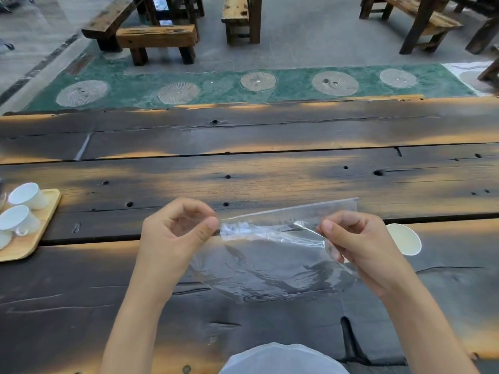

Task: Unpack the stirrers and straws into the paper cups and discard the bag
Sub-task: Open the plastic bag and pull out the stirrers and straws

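Left hand [175, 233]: raised, thumb and forefinger pinched together.
Right hand [356, 238]: level with it, fingertips pinched likewise.
Forearms: bare, angled inward.

Desk [270, 168] beyond both hands is bare wood, wide room fwd. Left edge blocked by wooden tray [40, 233] w/ white cups [25, 195]. Paper cup [405, 238] lies just right of the right hand [356, 244]. Clear bag [270, 265] spans the gap betw. hands.

Bag [272, 265] between both hands over the table [270, 171], paper cup [405, 238] right, tray [29, 236] of cups far left.
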